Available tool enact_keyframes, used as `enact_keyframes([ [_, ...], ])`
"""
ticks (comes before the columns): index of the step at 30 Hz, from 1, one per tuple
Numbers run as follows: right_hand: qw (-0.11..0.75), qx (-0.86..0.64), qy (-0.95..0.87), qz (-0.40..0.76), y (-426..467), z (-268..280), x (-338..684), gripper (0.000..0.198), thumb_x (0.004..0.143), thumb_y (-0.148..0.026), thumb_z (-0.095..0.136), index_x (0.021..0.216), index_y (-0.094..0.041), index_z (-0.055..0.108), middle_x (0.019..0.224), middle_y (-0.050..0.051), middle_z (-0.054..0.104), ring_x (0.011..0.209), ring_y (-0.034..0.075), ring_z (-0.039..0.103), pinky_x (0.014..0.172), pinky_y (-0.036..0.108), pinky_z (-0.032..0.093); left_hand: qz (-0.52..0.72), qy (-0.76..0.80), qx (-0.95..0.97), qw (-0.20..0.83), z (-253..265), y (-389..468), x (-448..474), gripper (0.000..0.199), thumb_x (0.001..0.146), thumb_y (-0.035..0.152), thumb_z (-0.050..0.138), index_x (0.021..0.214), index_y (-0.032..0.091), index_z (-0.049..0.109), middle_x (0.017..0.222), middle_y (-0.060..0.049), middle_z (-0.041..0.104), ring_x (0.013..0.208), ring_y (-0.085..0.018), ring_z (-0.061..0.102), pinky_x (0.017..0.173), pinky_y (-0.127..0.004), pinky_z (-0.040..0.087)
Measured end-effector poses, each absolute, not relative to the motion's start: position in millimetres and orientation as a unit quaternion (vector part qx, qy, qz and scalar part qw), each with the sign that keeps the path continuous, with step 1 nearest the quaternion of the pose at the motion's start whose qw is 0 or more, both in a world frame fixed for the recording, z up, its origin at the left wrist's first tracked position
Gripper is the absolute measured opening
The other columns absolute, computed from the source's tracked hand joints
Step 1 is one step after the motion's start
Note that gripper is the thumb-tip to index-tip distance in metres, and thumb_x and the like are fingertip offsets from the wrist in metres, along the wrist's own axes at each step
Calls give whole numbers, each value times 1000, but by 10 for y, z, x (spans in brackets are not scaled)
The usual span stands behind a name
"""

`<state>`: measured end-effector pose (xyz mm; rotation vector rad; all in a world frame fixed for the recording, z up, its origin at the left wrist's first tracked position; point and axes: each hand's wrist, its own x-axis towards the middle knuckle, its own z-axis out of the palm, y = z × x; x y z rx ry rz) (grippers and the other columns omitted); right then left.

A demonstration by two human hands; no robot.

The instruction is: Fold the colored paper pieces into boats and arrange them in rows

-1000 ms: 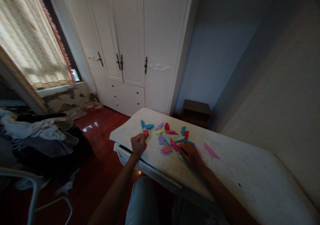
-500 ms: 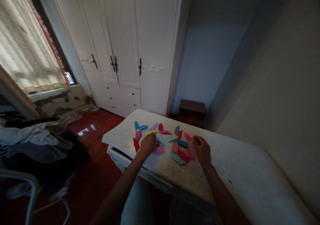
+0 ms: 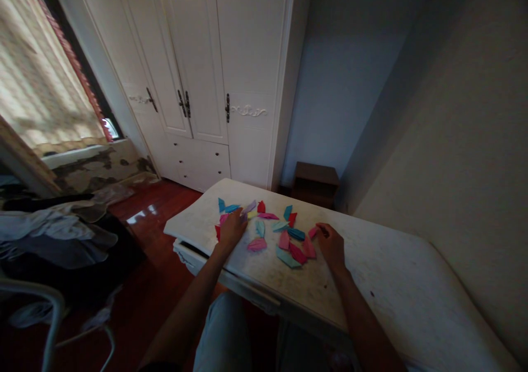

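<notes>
Folded paper pieces in several colours lie in two loose groups on the white table (image 3: 396,267). My right hand (image 3: 333,248) pinches a small pink folded paper piece (image 3: 313,232) at the right edge of the right group. My left hand (image 3: 233,230) is over the left group, fingers reaching forward and slightly apart, near a lavender piece (image 3: 249,206) and a yellow piece (image 3: 252,215). It partly covers a magenta and a red piece. Between the hands lie a light teal piece (image 3: 259,229), a pink piece (image 3: 257,244), a dark blue piece (image 3: 296,234) and a green piece (image 3: 287,257).
A white wardrobe (image 3: 251,47) stands behind the table, with a brown bedside cabinet (image 3: 317,171) beside it. Left are a heap of clothes (image 3: 61,240) and a white metal chair frame (image 3: 53,300). A table drawer (image 3: 190,255) is slightly pulled out.
My left hand has moved left and a little back, uncovering the light teal and pink pieces. The pink piece in my right hand has turned and shows less of itself. The view has shifted slightly.
</notes>
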<state>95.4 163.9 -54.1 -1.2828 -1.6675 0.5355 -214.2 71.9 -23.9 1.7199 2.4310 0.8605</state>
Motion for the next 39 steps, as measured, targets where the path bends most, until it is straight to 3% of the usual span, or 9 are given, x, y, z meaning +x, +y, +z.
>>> enact_keyframes([
  [8,462,-567,-661,168,1714,-523,1125,40,78,-37,45,101,-14,67,104,14,69,91,25,63,85,38,48,397,707,585,19,-289,550,-2038,30,88,31,55,115,18,60,106,-7,68,76,-17,65,76,-33,53],
  [10,441,-585,-665,145,1737,-535,1173,39,78,-34,45,103,-13,67,105,14,68,94,25,62,86,38,47,392,665,634,44,-337,421,-1948,33,87,34,58,117,19,59,105,-7,67,76,-16,65,72,-31,54],
  [15,306,-647,-692,98,1710,-572,1229,37,82,-33,52,108,-12,66,103,16,66,93,25,61,82,34,45,312,592,741,59,-454,184,-1774,29,82,36,66,109,24,66,109,-6,66,99,-22,62,88,-36,51],
  [18,250,-659,-702,97,1631,-571,1235,32,86,-35,51,102,-14,68,94,13,66,84,22,62,73,30,44,283,605,743,31,-469,167,-1773,19,86,27,61,103,23,69,101,-7,68,96,-22,62,86,-36,51],
  [22,217,-645,-727,93,1509,-571,1234,27,90,-33,47,99,-16,67,94,9,66,81,19,61,69,27,41,255,664,701,-46,-507,213,-1845,26,87,16,54,107,22,69,104,-10,68,97,-23,62,86,-38,51],
  [28,271,-590,-750,124,1407,-674,1169,29,89,-34,49,108,-20,65,102,8,67,87,19,62,77,29,45,278,716,630,-116,-667,237,-1851,27,90,19,48,110,18,66,121,-16,63,110,-27,59,91,-45,49],
  [33,350,-470,-781,213,1369,-738,1057,36,84,-38,53,112,-20,66,103,9,70,87,22,65,80,36,51,331,713,607,-120,-679,204,-1815,28,89,20,47,112,18,64,120,-15,62,114,-28,57,93,-48,49],
  [39,396,-391,-781,283,1300,-722,949,41,85,-38,53,118,-18,63,107,9,68,85,20,66,78,35,54,383,694,603,-89,-672,167,-1844,26,88,23,50,109,21,64,116,-13,62,111,-28,57,92,-50,49],
])
